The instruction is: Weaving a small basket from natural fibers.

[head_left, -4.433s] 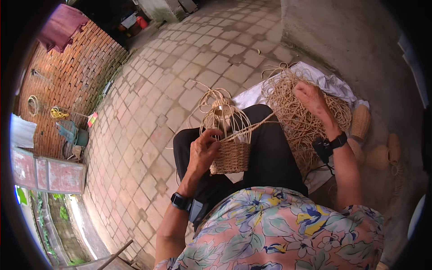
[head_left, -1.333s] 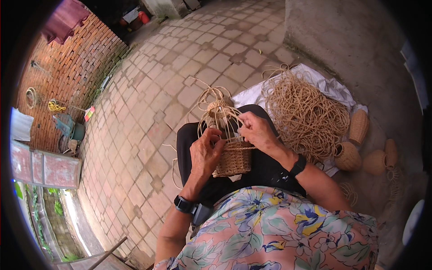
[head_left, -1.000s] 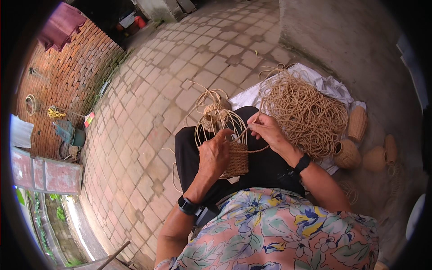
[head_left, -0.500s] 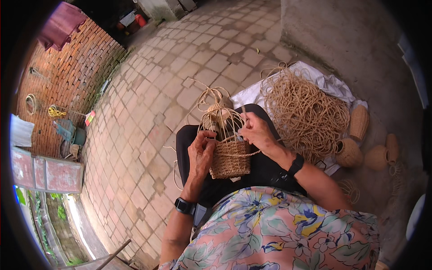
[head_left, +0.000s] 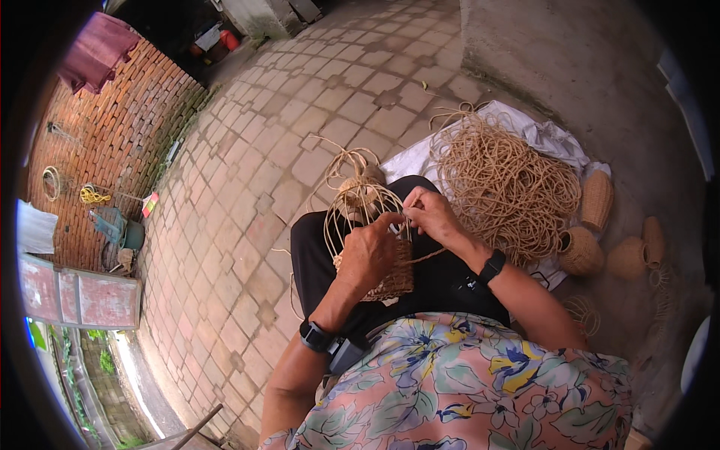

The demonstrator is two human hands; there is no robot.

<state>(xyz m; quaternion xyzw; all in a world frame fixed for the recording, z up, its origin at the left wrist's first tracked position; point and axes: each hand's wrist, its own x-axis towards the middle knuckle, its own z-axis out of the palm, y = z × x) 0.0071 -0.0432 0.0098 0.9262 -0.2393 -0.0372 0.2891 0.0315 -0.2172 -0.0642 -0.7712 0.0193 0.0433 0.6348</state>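
A half-woven basket (head_left: 396, 279) of tan twisted cord rests on my lap, its loose upright strands (head_left: 335, 225) arching up and away from its rim. My left hand (head_left: 367, 253) lies across the basket's near side and hides much of the woven wall. Its fingers reach right and close around a strand at the rim. Close by, my right hand (head_left: 433, 215) is pinched at the right side of the rim, on a thin cord strand. The fingertips of both hands almost meet. One working cord (head_left: 429, 256) sticks out to the right from the weave.
A large heap of loose cord (head_left: 510, 191) lies on a white sheet (head_left: 411, 159) to the right. Several finished woven pieces, among them a tall basket (head_left: 597, 201) and a round basket (head_left: 582, 253), lie beside it. Another round woven piece (head_left: 358, 196) sits just beyond my knees.
My left hand has moved right across the basket, from its left edge to near my right hand. My right hand stays near the rim, its fingers drawn in more tightly.
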